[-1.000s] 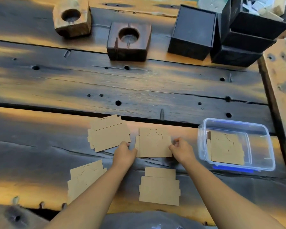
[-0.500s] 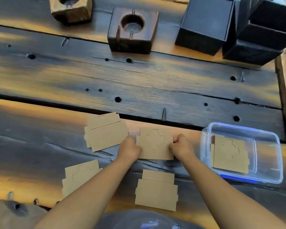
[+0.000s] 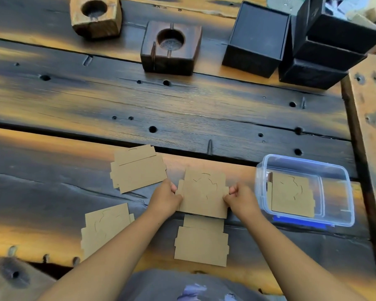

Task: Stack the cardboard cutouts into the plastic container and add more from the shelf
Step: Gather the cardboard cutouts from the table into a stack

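A brown cardboard cutout (image 3: 203, 192) is lifted slightly off the dark wooden table, near its front middle. My left hand (image 3: 166, 197) pinches its left edge and my right hand (image 3: 240, 198) pinches its right edge. Three more cutout piles lie flat: one at upper left (image 3: 138, 169), one at lower left (image 3: 105, 227), one just below the held piece (image 3: 201, 241). To the right stands a clear plastic container (image 3: 339, 172) with a blue clip, holding a cutout (image 3: 291, 196) that leans inside it.
At the back stand a light wooden block with a round hole (image 3: 96, 16), a dark wooden block with a hole (image 3: 170, 47), and several black boxes (image 3: 255, 39). A raised wooden beam (image 3: 371, 135) borders the table on the right.
Both hands have raised the middle cutout a little and tilted it; its lower edge now overlaps the pile below. The camera view shifted slightly.
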Tool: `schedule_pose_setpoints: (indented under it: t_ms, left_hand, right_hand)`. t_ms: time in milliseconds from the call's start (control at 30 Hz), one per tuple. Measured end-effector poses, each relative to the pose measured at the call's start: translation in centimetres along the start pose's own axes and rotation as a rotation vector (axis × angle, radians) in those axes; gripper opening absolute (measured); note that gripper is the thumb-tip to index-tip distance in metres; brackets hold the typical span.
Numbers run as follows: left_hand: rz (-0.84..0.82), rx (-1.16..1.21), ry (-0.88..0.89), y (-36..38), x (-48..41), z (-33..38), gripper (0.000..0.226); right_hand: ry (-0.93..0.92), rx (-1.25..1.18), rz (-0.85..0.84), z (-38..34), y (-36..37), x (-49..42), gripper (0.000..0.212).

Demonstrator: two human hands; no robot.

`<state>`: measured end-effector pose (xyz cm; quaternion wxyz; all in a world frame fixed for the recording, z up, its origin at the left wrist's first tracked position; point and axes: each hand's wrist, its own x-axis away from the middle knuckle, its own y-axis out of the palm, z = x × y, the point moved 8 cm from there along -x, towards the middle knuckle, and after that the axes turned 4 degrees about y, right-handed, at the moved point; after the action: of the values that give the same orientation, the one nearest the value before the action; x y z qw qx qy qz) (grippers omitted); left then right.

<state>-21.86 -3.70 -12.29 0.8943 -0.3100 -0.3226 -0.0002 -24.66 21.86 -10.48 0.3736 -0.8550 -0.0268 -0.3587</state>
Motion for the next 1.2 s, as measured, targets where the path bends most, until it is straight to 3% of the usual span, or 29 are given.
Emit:
schedule_pose_setpoints:
  t_ms: [567,1200]
  left_hand:
    - [-0.096,-0.001,-0.068,4.8,8.8,-6.5,0.028]
    - [-0.078,-0.146,-0.053,4.7,9.3,-6.9,0.021]
  right_hand:
    - [0.047,0.039,-0.059,8.2,2.8,7.3,0.013]
    - [0.024,0.113,-0.055,9.0,4.5,6.9,0.013]
